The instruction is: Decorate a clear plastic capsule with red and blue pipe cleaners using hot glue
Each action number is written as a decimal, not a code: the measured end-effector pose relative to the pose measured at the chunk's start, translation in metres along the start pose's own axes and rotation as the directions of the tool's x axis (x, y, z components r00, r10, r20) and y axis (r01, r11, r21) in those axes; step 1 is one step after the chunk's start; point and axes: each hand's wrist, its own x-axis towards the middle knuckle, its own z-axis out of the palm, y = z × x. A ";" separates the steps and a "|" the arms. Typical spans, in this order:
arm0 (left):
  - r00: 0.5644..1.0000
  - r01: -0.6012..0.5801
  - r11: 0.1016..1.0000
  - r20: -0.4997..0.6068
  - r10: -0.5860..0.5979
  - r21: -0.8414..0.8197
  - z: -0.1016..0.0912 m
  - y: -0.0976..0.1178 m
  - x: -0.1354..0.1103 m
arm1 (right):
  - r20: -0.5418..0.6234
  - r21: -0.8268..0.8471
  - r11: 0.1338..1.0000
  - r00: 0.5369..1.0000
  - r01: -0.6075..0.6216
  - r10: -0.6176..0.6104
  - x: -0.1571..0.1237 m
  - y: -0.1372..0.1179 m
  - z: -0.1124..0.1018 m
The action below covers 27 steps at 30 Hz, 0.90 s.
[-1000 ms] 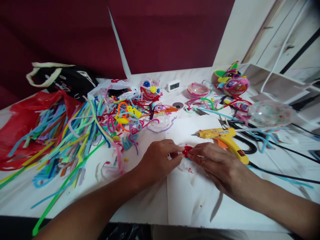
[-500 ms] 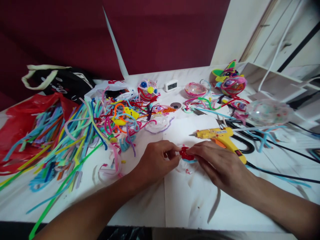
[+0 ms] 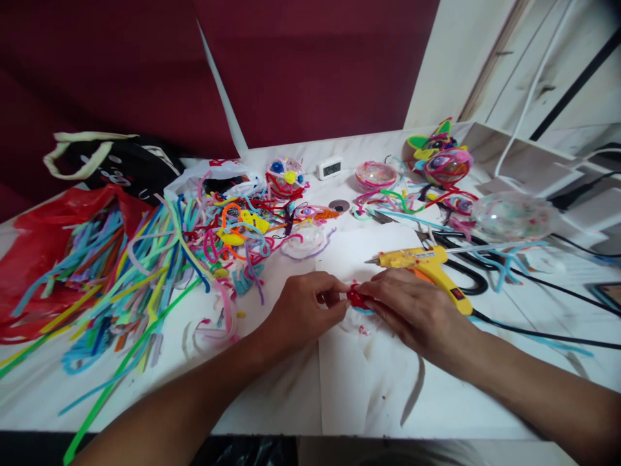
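Observation:
Between the fingertips of both hands is a small red piece (image 3: 356,296), possibly coiled pipe cleaner; my fingers partly hide it. My left hand (image 3: 308,301) pinches its left side with thumb and forefinger. On the other side, my right hand (image 3: 417,307) has its fingers closed together on the red piece. A clear plastic dome (image 3: 359,325) with red bits and a light blue edge lies just under it, on a white paper sheet (image 3: 359,395). Close beyond my right hand lies a yellow hot glue gun (image 3: 417,259), its nozzle facing left.
Pipe cleaners (image 3: 145,278) spread across the left side, some in a red plastic bag (image 3: 29,252). Black-handled scissors (image 3: 473,275) and the glue gun's cord lie at right. Behind stand a decorated ball (image 3: 285,177), a small digital clock (image 3: 330,169) and a clear dome (image 3: 514,217).
My right fingers have shifted slightly left and cover more of the red piece, which now looks tilted. My left hand stays nearly in place. The view has shifted a little.

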 end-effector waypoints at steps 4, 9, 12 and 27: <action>1.000 0.006 1.000 0.021 -0.005 -0.014 -0.002 0.000 0.001 | 0.004 0.010 1.000 1.000 -0.016 0.016 0.000 0.000 0.000; 1.000 0.004 0.999 0.029 -0.003 -0.045 -0.002 -0.001 0.001 | 0.005 0.016 1.000 1.000 -0.021 0.021 0.000 0.001 0.000; 0.999 0.013 0.998 0.041 -0.010 -0.064 -0.002 -0.002 0.001 | -0.001 0.014 1.000 1.000 -0.019 0.019 0.000 0.002 0.000; 0.995 -0.061 0.997 0.071 0.065 -0.047 -0.004 -0.006 0.000 | -0.030 0.028 0.999 0.999 0.022 -0.021 0.000 0.005 0.004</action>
